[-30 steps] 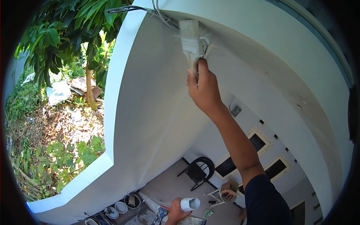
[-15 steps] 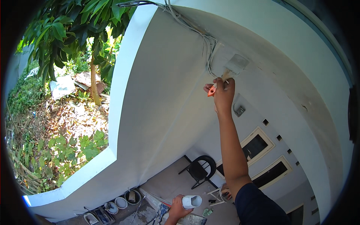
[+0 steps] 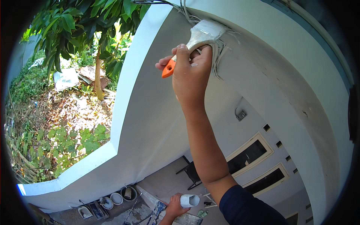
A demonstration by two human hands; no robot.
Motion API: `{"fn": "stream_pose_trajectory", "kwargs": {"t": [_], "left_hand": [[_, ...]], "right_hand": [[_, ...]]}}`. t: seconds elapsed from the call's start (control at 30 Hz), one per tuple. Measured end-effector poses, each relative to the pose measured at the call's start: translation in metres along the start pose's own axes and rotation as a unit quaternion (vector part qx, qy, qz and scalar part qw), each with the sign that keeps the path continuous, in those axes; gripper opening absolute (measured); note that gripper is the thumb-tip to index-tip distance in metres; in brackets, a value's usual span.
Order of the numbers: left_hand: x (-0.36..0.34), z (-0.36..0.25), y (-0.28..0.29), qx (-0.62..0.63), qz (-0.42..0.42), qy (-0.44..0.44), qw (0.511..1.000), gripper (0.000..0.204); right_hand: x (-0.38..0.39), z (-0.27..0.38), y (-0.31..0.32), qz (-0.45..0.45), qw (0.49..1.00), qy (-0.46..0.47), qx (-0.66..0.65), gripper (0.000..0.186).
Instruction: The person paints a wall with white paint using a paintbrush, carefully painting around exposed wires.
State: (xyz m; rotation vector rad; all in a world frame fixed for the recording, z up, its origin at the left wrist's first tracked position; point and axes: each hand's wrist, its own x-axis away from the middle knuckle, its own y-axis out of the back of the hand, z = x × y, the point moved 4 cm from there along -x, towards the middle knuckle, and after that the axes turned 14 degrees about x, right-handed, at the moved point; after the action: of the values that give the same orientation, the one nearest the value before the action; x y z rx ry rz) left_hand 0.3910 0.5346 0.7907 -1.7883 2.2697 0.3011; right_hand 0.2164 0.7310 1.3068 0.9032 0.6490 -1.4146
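Observation:
My right hand (image 3: 193, 73) is raised high and closed around a wide flat paintbrush (image 3: 200, 39). Its pale handle ends in an orange tip with a hole, and its whitish bristles point up toward the pale beam (image 3: 258, 56). Whether the bristles touch the beam cannot be told. Grey cables (image 3: 217, 60) hang right beside the brush, partly behind it. Low in the view, my left hand (image 3: 174, 207) grips a white open-topped container (image 3: 190, 201); what is inside does not show.
A white-edged wall (image 3: 125, 97) bounds a garden with a tree (image 3: 99, 77) on the left. Below stand several buckets (image 3: 129, 193) and a black chair (image 3: 192, 172), partly behind my arm. A small grey box (image 3: 241, 115) and dark windows (image 3: 247, 155) are on the far wall.
My right hand has brought the paintbrush up, leftward and closer, from the wall near the cables to the beam's edge. My left hand still grips the white container, with little movement.

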Motion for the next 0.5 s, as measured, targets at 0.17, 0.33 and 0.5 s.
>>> {"fn": "stream_pose_trajectory", "kwargs": {"t": [0.17,0.33,0.5], "left_hand": [[0.001,-0.005,0.001,-0.003,0.005,0.010,1.000,0.083],[-0.002,-0.008,0.005,-0.008,0.013,0.012,1.000,0.083],[-0.005,0.000,-0.001,-0.016,0.018,0.013,1.000,0.084]], "right_hand": [[0.005,0.019,-0.020,0.000,0.999,-0.003,-0.040,0.016],[0.036,0.006,-0.011,0.007,0.996,-0.061,-0.069,0.017],[0.024,0.009,0.013,-0.017,0.990,-0.115,-0.082,0.014]]}}
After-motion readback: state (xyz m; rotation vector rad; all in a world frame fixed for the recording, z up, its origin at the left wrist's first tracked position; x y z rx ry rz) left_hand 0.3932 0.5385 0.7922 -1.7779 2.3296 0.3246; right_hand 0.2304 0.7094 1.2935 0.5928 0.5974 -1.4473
